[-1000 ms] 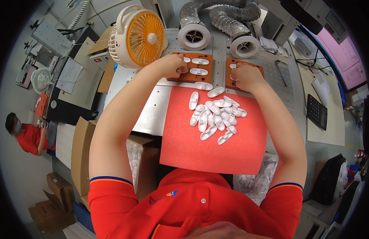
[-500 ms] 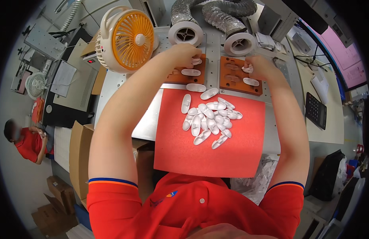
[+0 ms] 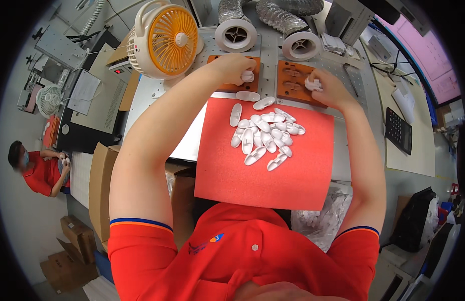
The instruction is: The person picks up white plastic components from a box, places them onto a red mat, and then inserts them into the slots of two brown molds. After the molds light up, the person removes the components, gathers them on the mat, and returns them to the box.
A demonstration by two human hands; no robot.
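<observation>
My left hand (image 3: pixel 236 68) is closed at the near right part of the left orange-brown block (image 3: pixel 230 88), gripping white oval plastic shells (image 3: pixel 247 77). Over the near right part of the right block (image 3: pixel 296 92), my right hand (image 3: pixel 330 88) pinches more white shells (image 3: pixel 312 84). The right block's far side shows shaped recesses; my left hand and forearm cover much of the left block. A pile of similar shells (image 3: pixel 265 131) lies on a red foam sheet (image 3: pixel 252 183), some hollow side up. One more shell (image 3: pixel 248 96) rests at the sheet's far edge.
An orange-and-white fan (image 3: pixel 174 40) stands at left. Two round duct ends (image 3: pixel 236 35) sit behind the blocks. A calculator (image 3: pixel 398 130) and a monitor (image 3: pixel 418 55) are at right. A cardboard box (image 3: pixel 103 190) stands by my left arm; a co-worker (image 3: pixel 39 170) sits far left.
The shells that lay on the near part of each block are now gathered in my hands. Both hands have come slightly nearer within the blocks. The whole view has shifted a little.
</observation>
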